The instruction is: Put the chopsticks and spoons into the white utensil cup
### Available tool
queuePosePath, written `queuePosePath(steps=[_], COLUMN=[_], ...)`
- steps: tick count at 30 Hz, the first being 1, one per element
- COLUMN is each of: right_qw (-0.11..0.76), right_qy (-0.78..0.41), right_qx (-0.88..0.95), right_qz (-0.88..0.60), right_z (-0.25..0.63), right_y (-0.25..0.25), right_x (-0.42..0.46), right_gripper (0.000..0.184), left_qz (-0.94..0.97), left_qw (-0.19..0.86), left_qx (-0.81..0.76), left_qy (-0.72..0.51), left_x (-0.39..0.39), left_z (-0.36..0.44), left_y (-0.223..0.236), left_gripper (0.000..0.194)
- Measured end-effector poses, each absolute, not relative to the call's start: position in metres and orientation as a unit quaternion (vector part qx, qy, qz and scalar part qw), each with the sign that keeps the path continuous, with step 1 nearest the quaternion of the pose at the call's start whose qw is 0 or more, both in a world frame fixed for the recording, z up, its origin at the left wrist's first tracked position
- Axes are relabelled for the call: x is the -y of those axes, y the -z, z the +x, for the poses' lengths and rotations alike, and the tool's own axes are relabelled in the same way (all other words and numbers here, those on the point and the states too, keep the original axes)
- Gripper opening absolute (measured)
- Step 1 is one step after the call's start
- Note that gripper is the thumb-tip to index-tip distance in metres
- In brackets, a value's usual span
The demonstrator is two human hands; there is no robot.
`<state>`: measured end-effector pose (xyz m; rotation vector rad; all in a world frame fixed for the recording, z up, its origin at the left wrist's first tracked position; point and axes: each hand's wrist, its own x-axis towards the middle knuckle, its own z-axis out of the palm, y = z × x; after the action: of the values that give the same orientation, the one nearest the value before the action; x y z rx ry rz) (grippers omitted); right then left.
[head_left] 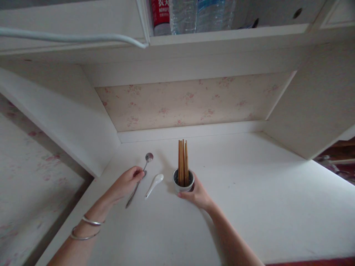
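Note:
My left hand point(126, 183) rests on the white desk point(249, 192) with its fingers pinched on the handle of a metal spoon point(140, 175), whose bowl points away from me. A white ceramic spoon point(154, 185) lies just right of it, untouched. My right hand point(197, 194) is wrapped around the near side of a small white cup point(180, 184). Several wooden chopsticks point(182, 161) stand upright in the cup. Two silver bangles circle my left wrist.
The desk sits in a white alcove with floral wallpaper point(188, 103) at the back and side panels left and right. A shelf above holds water bottles point(194, 14) and a red-labelled bottle point(161, 14). A white cable point(69, 37) runs along the top left.

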<state>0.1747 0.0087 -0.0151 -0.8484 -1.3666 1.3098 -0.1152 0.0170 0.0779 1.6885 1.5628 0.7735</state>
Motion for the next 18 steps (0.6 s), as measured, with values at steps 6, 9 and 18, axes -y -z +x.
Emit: queuePosePath(steps=[6, 9, 18], right_qw=[0.508, 0.51, 0.517], right_qy=[-0.545, -0.541, -0.543], right_qx=[0.571, 0.572, 0.568], right_qz=[-0.344, -0.347, -0.339], right_z=[0.174, 0.174, 0.174], right_y=[0.013, 0.012, 0.011], right_x=[-0.008, -0.008, -0.008], right_gripper=[0.087, 0.087, 0.088], left_qz=[0.55, 0.511, 0.494], left_qw=[0.485, 0.513, 0.492], left_qx=[-0.455, -0.403, -0.439], left_qy=[-0.506, -0.56, -0.566], left_x=[-0.022, -0.03, -0.041], left_z=[-0.053, -0.028, 0.014], left_y=[-0.124, -0.129, -0.085], left_gripper=[0.036, 0.032, 0.031])
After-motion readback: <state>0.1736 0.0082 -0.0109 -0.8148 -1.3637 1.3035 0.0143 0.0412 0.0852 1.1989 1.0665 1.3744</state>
